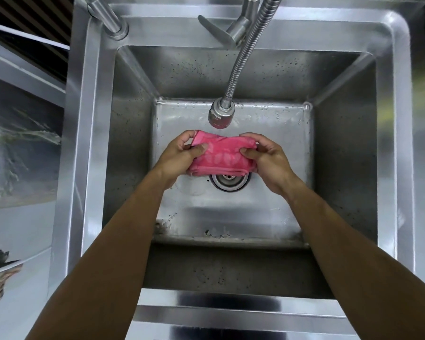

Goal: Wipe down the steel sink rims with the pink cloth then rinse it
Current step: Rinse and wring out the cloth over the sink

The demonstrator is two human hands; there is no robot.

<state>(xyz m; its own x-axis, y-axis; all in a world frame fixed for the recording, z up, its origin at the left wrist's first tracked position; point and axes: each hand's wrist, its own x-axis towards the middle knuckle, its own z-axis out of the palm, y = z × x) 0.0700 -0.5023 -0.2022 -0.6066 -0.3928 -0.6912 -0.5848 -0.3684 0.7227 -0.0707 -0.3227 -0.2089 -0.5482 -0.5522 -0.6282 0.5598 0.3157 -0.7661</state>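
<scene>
Pink cloth [222, 153] bunched, held over sink basin, above drain [228, 179], just below and nearer than spray head [220, 114]. Long axis runs left-right, stretched between hands. Left hand [182, 153] pinches left end, right hand [265, 155] pinches right end, thumbs on top; both equally near. Water flow: cannot tell. Count: one cloth, one steel sink [388, 153], two faucets, one drain. Judged step: rinse.

You hold the pink cloth [222, 153], bunched and patterned with paler leaf shapes, stretched between both hands over the steel sink [388, 143], just under the faucet head [220, 115].
</scene>
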